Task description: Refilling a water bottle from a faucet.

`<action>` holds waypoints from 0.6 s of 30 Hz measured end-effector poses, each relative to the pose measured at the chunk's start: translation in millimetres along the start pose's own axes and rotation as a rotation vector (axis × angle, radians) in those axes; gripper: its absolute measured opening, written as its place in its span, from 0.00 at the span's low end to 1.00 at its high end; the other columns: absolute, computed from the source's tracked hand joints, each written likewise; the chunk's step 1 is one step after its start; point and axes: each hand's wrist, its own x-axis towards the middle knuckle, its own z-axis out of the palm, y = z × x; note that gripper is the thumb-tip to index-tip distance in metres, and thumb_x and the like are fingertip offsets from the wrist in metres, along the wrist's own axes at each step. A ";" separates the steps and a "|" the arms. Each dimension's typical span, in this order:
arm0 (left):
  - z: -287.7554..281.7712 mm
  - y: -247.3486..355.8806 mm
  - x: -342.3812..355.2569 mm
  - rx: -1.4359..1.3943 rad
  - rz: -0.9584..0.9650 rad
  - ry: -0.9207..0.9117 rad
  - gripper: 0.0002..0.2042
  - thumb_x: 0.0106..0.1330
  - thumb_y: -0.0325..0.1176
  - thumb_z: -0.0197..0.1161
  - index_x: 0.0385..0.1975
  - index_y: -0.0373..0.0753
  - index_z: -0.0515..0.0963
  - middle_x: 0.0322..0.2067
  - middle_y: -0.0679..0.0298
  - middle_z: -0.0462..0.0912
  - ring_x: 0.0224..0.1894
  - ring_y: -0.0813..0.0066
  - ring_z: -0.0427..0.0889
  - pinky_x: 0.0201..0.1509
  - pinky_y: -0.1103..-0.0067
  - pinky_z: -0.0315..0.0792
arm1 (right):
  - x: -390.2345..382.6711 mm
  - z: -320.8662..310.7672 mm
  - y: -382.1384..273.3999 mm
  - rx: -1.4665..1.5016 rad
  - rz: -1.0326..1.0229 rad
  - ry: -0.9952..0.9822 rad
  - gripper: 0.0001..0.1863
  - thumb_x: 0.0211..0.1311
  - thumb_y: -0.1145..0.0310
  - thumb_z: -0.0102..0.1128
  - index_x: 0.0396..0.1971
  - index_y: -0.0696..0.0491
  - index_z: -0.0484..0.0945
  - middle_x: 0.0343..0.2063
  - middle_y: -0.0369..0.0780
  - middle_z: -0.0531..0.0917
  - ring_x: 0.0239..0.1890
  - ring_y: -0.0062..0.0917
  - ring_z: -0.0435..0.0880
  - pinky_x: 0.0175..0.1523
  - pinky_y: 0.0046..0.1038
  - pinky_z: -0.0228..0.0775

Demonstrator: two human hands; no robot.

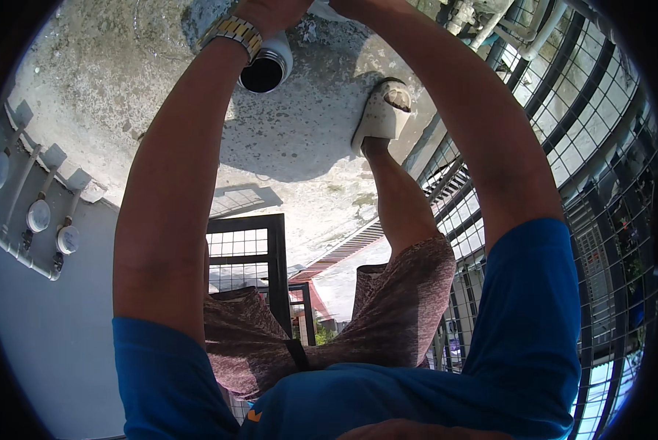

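Note:
Both arms reach forward to the top edge, where the frame cuts off most of my hands. The back of my left hand point(274, 13) shows above a metal-banded wristwatch point(235, 33); its fingers are out of sight. Beside that wrist is a white bottle point(283, 53) with a threaded, uncapped neck and a dark mouth facing me. Whether my left hand touches it cannot be made out. Only a sliver of my right hand point(351, 6) is visible, fingers hidden. A small pale, translucent thing point(323, 9) lies between the hands, too cropped to name.
Rough, stained concrete floor point(299, 132) is underfoot, and my foot in a beige slide sandal point(382, 114) stands on it. Black metal grid fencing point(600, 125) curves along the right, with pipes point(534, 37) above. Pipes with round meters point(39, 216) run along the left wall.

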 end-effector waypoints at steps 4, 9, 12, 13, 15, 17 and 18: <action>5.3 -9.9 4.1 0.075 0.164 0.116 0.32 0.72 0.27 0.51 0.77 0.41 0.56 0.71 0.44 0.68 0.73 0.51 0.67 0.77 0.69 0.62 | 9.9 3.9 -15.9 -0.192 0.029 -0.044 0.17 0.70 0.64 0.55 0.53 0.52 0.84 0.58 0.43 0.83 0.63 0.40 0.79 0.63 0.44 0.72; 6.4 -16.0 -3.2 0.014 0.055 0.068 0.31 0.71 0.27 0.51 0.76 0.40 0.58 0.69 0.43 0.70 0.72 0.49 0.68 0.76 0.67 0.62 | 12.2 19.9 -17.6 -0.298 -0.003 -0.057 0.20 0.68 0.64 0.57 0.55 0.58 0.83 0.55 0.50 0.84 0.60 0.43 0.81 0.62 0.44 0.73; 6.2 -12.5 -3.2 0.063 0.026 0.076 0.32 0.70 0.27 0.52 0.76 0.40 0.59 0.68 0.42 0.71 0.70 0.48 0.71 0.75 0.66 0.64 | 18.7 33.0 -10.2 -0.304 -0.077 0.030 0.23 0.65 0.66 0.58 0.56 0.63 0.82 0.50 0.55 0.85 0.56 0.46 0.84 0.59 0.46 0.75; 6.0 -11.1 -2.3 0.086 0.047 0.095 0.32 0.70 0.27 0.52 0.76 0.40 0.59 0.67 0.42 0.72 0.69 0.48 0.72 0.74 0.66 0.65 | 23.7 38.1 -9.1 -0.304 -0.082 0.011 0.23 0.63 0.67 0.58 0.56 0.63 0.81 0.49 0.57 0.86 0.55 0.48 0.85 0.57 0.47 0.76; 5.8 -9.5 -1.2 0.102 0.056 0.117 0.32 0.69 0.27 0.52 0.76 0.40 0.59 0.67 0.42 0.72 0.68 0.47 0.73 0.73 0.66 0.66 | 31.8 49.5 -7.3 -0.357 -0.108 0.120 0.23 0.61 0.68 0.59 0.54 0.64 0.82 0.46 0.58 0.86 0.51 0.49 0.86 0.53 0.47 0.78; 6.0 -10.0 -0.9 0.086 0.055 0.127 0.32 0.69 0.26 0.52 0.76 0.40 0.59 0.66 0.42 0.73 0.68 0.47 0.73 0.72 0.66 0.67 | 37.6 58.6 -4.8 -0.473 -0.138 0.388 0.20 0.59 0.69 0.59 0.49 0.63 0.84 0.42 0.58 0.86 0.47 0.50 0.87 0.48 0.48 0.80; 5.9 -10.9 -1.0 0.000 0.031 0.122 0.32 0.69 0.26 0.51 0.76 0.39 0.60 0.66 0.42 0.73 0.68 0.48 0.73 0.73 0.66 0.67 | 37.8 61.0 -3.6 -0.424 -0.111 0.289 0.18 0.58 0.69 0.60 0.46 0.63 0.84 0.40 0.58 0.86 0.45 0.50 0.87 0.46 0.48 0.80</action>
